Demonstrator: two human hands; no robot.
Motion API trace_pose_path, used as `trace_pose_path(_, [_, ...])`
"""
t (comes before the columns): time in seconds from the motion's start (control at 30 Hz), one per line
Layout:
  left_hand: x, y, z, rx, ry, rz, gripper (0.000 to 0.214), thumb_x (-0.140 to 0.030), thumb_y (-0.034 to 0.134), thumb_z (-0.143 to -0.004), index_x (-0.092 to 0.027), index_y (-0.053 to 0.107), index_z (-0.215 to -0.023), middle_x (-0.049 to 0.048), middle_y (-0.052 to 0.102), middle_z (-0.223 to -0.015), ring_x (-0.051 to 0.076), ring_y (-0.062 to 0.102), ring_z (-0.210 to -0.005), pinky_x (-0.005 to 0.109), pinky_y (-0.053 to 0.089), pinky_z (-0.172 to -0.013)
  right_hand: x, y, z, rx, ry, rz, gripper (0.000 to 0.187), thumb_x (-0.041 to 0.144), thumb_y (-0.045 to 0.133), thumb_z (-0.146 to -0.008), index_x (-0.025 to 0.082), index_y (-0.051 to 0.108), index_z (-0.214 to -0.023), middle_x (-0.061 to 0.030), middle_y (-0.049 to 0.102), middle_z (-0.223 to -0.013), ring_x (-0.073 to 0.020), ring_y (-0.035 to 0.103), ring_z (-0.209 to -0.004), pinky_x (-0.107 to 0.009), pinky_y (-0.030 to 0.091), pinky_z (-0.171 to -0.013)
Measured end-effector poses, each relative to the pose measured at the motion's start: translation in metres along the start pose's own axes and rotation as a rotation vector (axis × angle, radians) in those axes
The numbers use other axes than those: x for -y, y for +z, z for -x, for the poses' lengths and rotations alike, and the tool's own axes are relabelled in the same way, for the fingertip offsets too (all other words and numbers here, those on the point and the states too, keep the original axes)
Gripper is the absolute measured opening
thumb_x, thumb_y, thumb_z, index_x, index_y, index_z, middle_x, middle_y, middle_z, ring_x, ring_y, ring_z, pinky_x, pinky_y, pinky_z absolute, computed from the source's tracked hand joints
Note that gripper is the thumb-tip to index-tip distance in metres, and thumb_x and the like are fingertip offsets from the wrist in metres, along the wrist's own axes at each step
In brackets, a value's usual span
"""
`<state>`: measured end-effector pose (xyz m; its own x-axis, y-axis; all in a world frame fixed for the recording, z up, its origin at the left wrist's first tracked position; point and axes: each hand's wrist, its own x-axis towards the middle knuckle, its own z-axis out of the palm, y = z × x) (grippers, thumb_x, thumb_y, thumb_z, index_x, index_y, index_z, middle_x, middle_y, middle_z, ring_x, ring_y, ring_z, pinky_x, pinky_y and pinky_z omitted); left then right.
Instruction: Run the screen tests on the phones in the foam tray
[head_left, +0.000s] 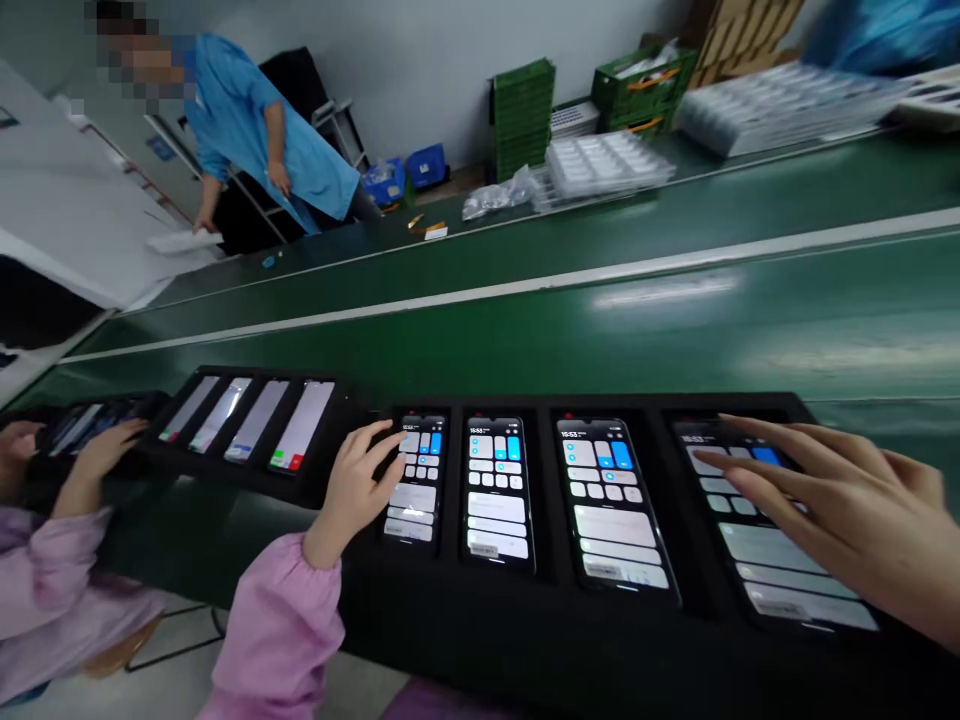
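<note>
Several lit smartphones lie face up in the slots of a black foam tray (547,590), each showing a settings panel with blue sliders. My left hand (364,475) is over the leftmost phone (411,500), its fingers apart and a fingertip at the upper part of the screen. Beside that lie a second phone (496,510) and a third phone (611,495), both uncovered. Over the rightmost phone (780,560) my right hand (840,490) stretches its fingers out, hiding much of the upper screen. Neither hand grips anything.
To the left, another black tray (251,470) holds phones with pale screens. Further left, a co-worker's hands (105,450) are at a third tray. Beyond the green conveyor (487,350) are clear plastic trays (607,165), green crates (521,120) and a person in a blue coat (262,130).
</note>
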<state>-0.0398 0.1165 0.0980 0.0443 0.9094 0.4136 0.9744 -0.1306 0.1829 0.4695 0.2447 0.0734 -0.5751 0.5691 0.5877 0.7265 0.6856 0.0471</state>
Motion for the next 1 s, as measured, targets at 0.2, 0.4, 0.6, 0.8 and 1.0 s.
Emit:
trace_pose_path(0.2, [0.000, 0.004, 0.001, -0.012, 0.016, 0.043, 0.032, -0.037, 0.056, -0.106, -0.026, 0.078, -0.126, 0.0100, 0.070, -0.137, 0.029, 0.062, -0.128, 0.049, 0.057, -0.107, 0.025, -0.018, -0.026, 0.031, 0.003, 0.073, 0.056, 0.052, 0.033, -0.115, 0.029, 0.081, -0.098, -0.0121, 0.075, -0.129, -0.0420, 0.068, -0.109, -0.059, 0.043, -0.080])
trace_pose_path(0.4, [0.003, 0.002, 0.000, -0.002, 0.039, 0.022, 0.033, -0.039, 0.055, -0.106, -0.026, 0.078, -0.127, 0.0108, 0.070, -0.135, 0.030, 0.062, -0.127, 0.049, 0.058, -0.105, 0.079, -0.016, -0.065, 0.172, -0.121, -0.007, 0.048, 0.046, 0.033, -0.117, 0.028, 0.076, -0.128, -0.0129, 0.065, -0.150, -0.0359, 0.062, -0.126, -0.057, 0.042, -0.095])
trace_pose_path(0.6, [-0.011, -0.007, -0.010, 0.019, 0.058, -0.069, 0.033, -0.039, 0.052, -0.107, -0.026, 0.080, -0.118, 0.0123, 0.071, -0.136, 0.036, 0.062, -0.130, 0.072, 0.044, -0.117, 0.088, 0.009, -0.071, 0.229, -0.125, -0.077, 0.042, 0.047, 0.041, -0.115, 0.029, 0.077, -0.124, -0.0114, 0.064, -0.151, -0.0342, 0.059, -0.127, -0.051, 0.042, -0.096])
trace_pose_path(0.8, [-0.062, -0.002, -0.034, 0.155, 0.178, -0.056, 0.031, -0.034, 0.054, -0.107, -0.034, 0.077, -0.127, 0.0057, 0.068, -0.146, 0.033, 0.055, -0.144, 0.081, 0.023, -0.127, 0.084, 0.014, -0.071, 0.243, -0.118, -0.123, 0.047, 0.046, 0.035, -0.116, 0.029, 0.079, -0.120, -0.0131, 0.066, -0.148, -0.0358, 0.061, -0.125, -0.056, 0.043, -0.095])
trace_pose_path(1.0, [-0.076, 0.012, -0.047, 0.232, 0.234, -0.022, 0.031, -0.031, 0.054, -0.105, -0.032, 0.077, -0.126, 0.0085, 0.068, -0.146, 0.034, 0.055, -0.143, 0.088, 0.022, -0.123, 0.084, 0.016, -0.073, 0.308, -0.072, -0.159, 0.054, 0.048, 0.028, -0.117, 0.031, 0.079, -0.121, -0.0124, 0.066, -0.147, -0.0365, 0.061, -0.126, -0.061, 0.046, -0.096])
